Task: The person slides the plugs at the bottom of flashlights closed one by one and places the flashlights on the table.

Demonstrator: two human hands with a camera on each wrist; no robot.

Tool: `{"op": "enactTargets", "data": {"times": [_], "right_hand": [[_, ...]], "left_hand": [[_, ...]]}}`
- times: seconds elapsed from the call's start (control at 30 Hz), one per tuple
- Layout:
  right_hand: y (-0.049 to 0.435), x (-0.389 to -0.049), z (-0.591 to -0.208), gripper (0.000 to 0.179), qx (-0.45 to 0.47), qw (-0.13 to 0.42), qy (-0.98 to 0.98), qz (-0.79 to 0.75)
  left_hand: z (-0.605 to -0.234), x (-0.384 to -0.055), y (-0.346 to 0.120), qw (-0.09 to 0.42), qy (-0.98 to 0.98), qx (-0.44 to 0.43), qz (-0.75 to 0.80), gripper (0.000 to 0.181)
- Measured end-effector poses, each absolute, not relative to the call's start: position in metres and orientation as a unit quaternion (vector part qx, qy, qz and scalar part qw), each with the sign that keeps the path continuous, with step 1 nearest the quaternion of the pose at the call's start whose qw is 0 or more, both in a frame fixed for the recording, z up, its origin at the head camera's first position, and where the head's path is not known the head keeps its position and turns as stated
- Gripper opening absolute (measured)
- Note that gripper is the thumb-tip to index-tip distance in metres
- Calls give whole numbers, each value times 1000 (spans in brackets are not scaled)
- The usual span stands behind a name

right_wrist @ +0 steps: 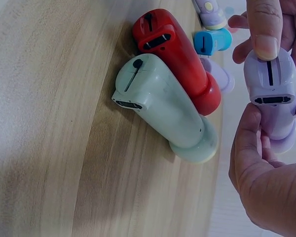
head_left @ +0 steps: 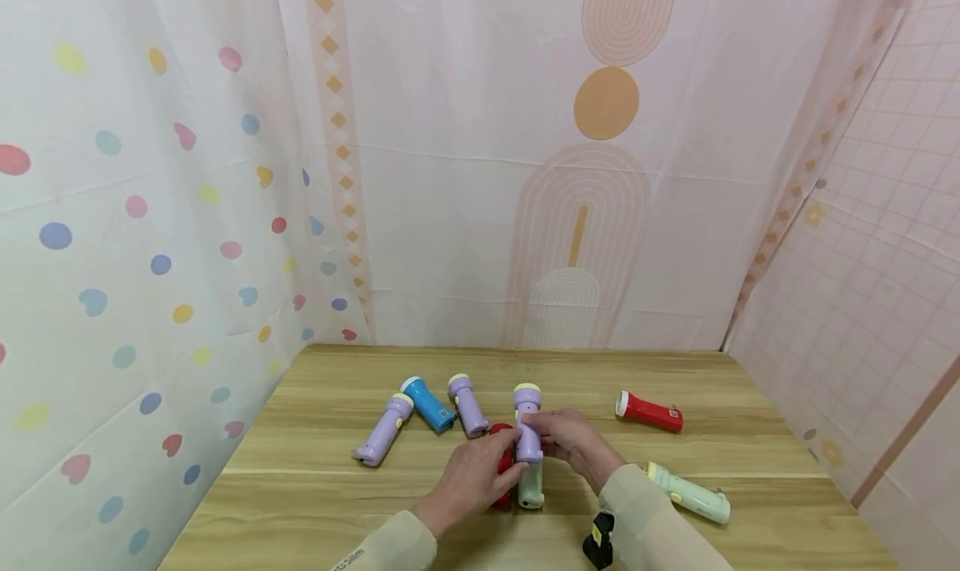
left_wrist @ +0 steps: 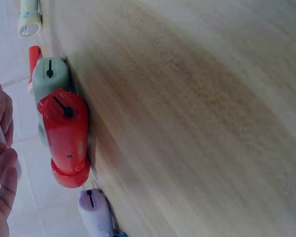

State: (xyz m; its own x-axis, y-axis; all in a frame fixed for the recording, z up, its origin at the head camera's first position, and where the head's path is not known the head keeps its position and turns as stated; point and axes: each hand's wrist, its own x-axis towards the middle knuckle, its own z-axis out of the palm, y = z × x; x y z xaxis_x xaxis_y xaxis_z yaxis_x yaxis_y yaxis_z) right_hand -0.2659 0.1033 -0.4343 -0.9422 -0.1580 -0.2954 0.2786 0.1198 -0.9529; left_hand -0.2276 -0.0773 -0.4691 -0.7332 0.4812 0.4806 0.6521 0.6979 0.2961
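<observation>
A light purple flashlight (head_left: 527, 400) is held above the table between both hands, its pale yellow-rimmed head pointing away. My left hand (head_left: 472, 475) pinches the tail end; in the right wrist view a thumb (right_wrist: 265, 42) presses near its black slot. My right hand (head_left: 573, 438) grips the body from the right side. Below it, a red flashlight (left_wrist: 66, 133) and a pale green flashlight (right_wrist: 160, 101) lie side by side on the table, partly hidden by the hands in the head view.
On the wooden table (head_left: 315, 504) to the left lie two purple flashlights (head_left: 386, 429) and a blue one (head_left: 429, 404). A red flashlight (head_left: 649, 411) and a green one (head_left: 688, 493) lie to the right. Patterned curtains (head_left: 435, 221) hang behind. Beside the right sleeve is a black object (head_left: 598, 542).
</observation>
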Motion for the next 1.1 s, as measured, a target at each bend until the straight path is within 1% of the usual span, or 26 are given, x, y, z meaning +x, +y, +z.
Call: {"op": "enactTargets", "data": {"times": [0.13,0.5,1.1], "right_hand": [[104,-266,-434,41,46,166,730,-661],[106,-266,-430,42,44,164,735,-656],[115,-264,-434,43,42,143,742,-654]], "left_hand": [[-469,-228,-77,182,-903,-315,-227,41],[-469,-229,-78,192,-901,-322,-218,41],[-478,-237,-86,191,-911,-304,-201,21]]}}
